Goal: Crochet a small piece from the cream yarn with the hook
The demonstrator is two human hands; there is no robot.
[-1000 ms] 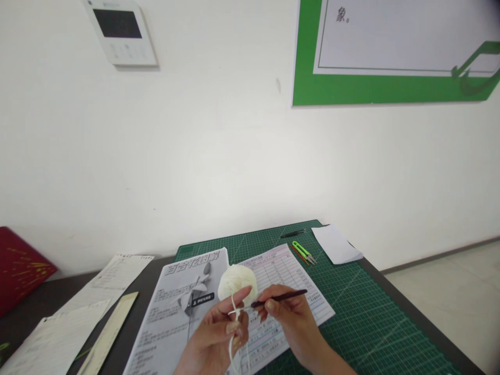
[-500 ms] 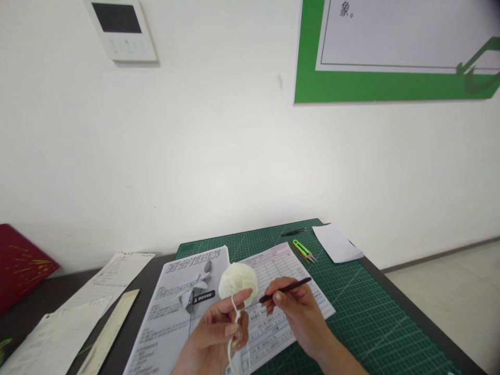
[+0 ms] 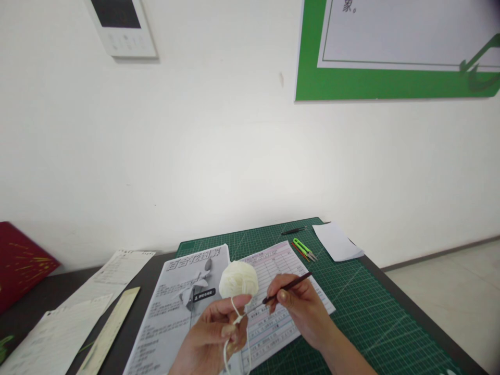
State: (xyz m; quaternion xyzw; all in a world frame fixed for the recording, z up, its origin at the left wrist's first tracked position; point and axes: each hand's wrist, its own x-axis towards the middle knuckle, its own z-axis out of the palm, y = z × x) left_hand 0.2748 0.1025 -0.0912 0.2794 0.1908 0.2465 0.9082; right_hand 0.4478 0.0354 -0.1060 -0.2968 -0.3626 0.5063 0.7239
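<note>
My left hand (image 3: 214, 333) is closed, pinching cream yarn (image 3: 237, 319) between thumb and fingers, with a strand running over the raised index finger and a tail hanging below. In my right hand (image 3: 299, 307) is a crochet hook (image 3: 291, 285) with a dark handle, held like a pen. Its thin metal shaft points left and reaches the yarn loop at the left fingertips; the exact tip is too small to make out. Just behind the left index finger sits a cream ball of yarn (image 3: 238, 278), resting on the printed sheets.
Under the hands lie a flower-pattern page (image 3: 156, 312) and a lined form (image 3: 273, 260) on a green cutting mat (image 3: 375, 312). Green thread snips (image 3: 302, 246), black tweezers (image 3: 294, 230) and white paper (image 3: 338, 242) lie at the back right. A ruler (image 3: 111, 330) and handwritten sheets (image 3: 58, 333) are left.
The hook and my right hand have shifted slightly, its shaft now a little lower at the loop. The hanging yarn tail has swung a bit left. The yarn ball stays in place.
</note>
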